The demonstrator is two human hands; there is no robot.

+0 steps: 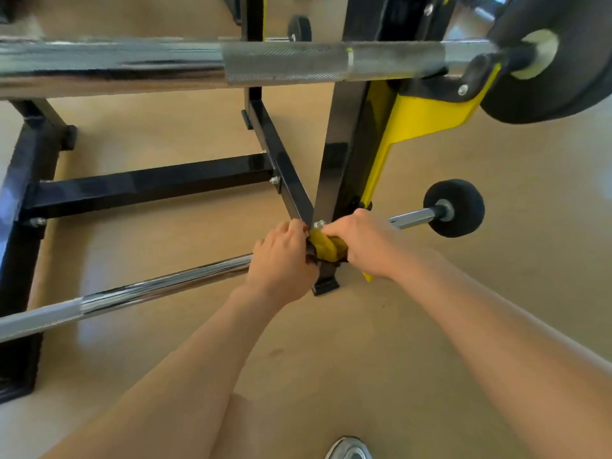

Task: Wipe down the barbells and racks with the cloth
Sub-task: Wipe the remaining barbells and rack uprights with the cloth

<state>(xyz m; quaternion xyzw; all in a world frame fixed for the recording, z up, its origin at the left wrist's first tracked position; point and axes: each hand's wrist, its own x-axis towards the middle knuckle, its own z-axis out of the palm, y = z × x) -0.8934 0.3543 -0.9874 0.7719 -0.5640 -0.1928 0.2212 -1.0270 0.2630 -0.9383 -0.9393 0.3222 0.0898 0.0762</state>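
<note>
A yellow cloth (326,248) is bunched against the foot of the black rack upright (341,154), where the lower barbell (139,291) crosses it. My right hand (359,241) grips the cloth from the right. My left hand (281,260) curls around the lower barbell and the rack's joint just left of the cloth. The upper barbell (198,62) lies across the top of the view on a yellow hook (427,114), with a black plate (559,58) on its right end.
Black rack crossbars (149,187) and a left base beam (23,226) stand on the tan floor. The lower barbell's small black end plate (454,208) sticks out to the right. My shoe (347,449) shows at the bottom edge.
</note>
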